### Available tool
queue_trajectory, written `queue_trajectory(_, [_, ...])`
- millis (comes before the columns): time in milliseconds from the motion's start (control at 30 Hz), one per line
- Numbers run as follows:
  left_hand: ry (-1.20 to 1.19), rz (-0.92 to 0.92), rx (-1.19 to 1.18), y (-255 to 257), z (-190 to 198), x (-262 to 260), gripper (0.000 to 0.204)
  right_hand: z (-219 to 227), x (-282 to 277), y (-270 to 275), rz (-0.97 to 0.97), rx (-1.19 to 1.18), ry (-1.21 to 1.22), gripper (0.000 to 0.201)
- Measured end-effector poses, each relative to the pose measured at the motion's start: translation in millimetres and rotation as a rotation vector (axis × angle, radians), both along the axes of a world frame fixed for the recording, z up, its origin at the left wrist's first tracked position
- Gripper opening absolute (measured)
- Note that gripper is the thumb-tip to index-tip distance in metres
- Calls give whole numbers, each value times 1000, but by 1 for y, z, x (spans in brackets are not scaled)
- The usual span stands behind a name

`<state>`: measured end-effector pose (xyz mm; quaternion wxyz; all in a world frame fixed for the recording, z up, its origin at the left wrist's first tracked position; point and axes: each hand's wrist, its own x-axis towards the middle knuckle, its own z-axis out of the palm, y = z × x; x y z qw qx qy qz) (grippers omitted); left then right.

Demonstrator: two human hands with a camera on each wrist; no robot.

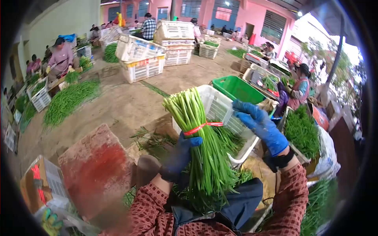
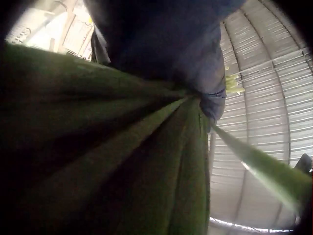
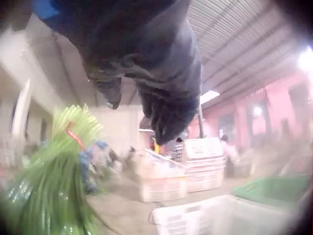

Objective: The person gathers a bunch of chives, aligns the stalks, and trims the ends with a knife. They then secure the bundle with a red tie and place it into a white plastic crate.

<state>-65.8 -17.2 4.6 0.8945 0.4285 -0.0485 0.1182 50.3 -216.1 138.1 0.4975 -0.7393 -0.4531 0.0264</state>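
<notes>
An upright bundle of garlic chives (image 1: 212, 161) stands over the person's lap, pale cut stems at the top and green leaves fanning out below. A red tie (image 1: 201, 128) circles it near the stems. The left hand (image 1: 181, 153), in a blue glove, grips the bundle just under the tie. In the left wrist view, dark leaves (image 2: 122, 147) fill the lower left below the gloved hand (image 2: 161, 44). The gloved right hand (image 1: 262, 126) is raised to the right of the bundle, apart from it. Its fingers are loosely bent with nothing between them, also in the right wrist view.
A white crate (image 1: 214, 102) stands ahead with loose chives in it, a green tub (image 1: 238, 90) behind it. On the left are a red-stained board (image 1: 96, 169) and a box with red ties (image 1: 37, 177). Loose chives (image 1: 301, 131) fill a crate at right. Other people work farther back.
</notes>
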Motion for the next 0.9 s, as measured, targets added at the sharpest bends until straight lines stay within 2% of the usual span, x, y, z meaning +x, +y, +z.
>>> queue_trajectory(67, [9, 14, 4, -4, 0, 1, 55, -2, -24, 17, 60, -93, -194, 35])
queue_trajectory(133, [7, -52, -10, -9, 1, 1, 53, 4, -35, 28, 33, -294, -425, 28])
queue_trajectory(167, [2, -27, -6, -10, 1, 2, 53, -5, -27, 32, 95, -265, -575, 21])
queue_trajectory(233, [-82, -96, 95, -8, 0, 7, 53, -10, -29, 33, 62, -262, -791, 15])
queue_trajectory(267, [-191, 28, 269, -4, -16, 24, 51, -9, -32, 35, 59, -276, -690, 11])
queue_trajectory(300, [-142, 1, 213, -9, 6, 11, 50, -13, -23, 33, 95, -321, -735, 13])
queue_trajectory(333, [-199, -73, 252, -4, -24, 37, 58, 0, -31, 27, 121, -380, -331, 15])
queue_trajectory(367, [-332, 68, 277, -11, -7, 29, 73, -8, -16, 16, 122, -429, -26, 18])
queue_trajectory(400, [-432, 232, 343, -19, -3, 24, 78, -11, -1, 8, 96, -487, 289, 21])
queue_trajectory(433, [-438, 289, 377, -26, -19, 31, 78, -11, 3, 5, 121, -494, 273, 21])
queue_trajectory(467, [-439, 335, 406, -30, -18, 27, 78, -10, 7, 3, 121, -559, 137, 20])
queue_trajectory(533, [-775, 1074, 1066, -31, -10, 27, 69, -5, 14, 1, 106, -677, -124, 18])
queue_trajectory(567, [-743, 1082, 1065, -44, -8, 18, 64, -2, 17, 0, 94, -726, -259, 17])
queue_trajectory(600, [-633, 1111, 1209, -57, -24, 26, 66, 1, 19, -1, 75, -771, -398, 16])
queue_trajectory(667, [-420, 1029, 1328, -93, -26, 22, 67, 8, 23, -1, 36, -864, -665, 15])
queue_trajectory(733, [-372, 738, 1279, -110, -28, 22, 82, 14, 26, -2, 0, -949, -930, 13])
queue_trajectory(767, [-446, 751, 1163, -109, -23, 21, 79, 17, 27, -3, -20, -990, -1065, 12])
queue_trajectory(867, [-389, 743, 1109, -89, -2, 10, 74, 21, 28, -6, -79, -1097, -1468, 10])
queue_trajectory(900, [-418, 780, 1024, -71, 17, -1, 65, 17, 27, -9, -256, -1048, -1570, 12])
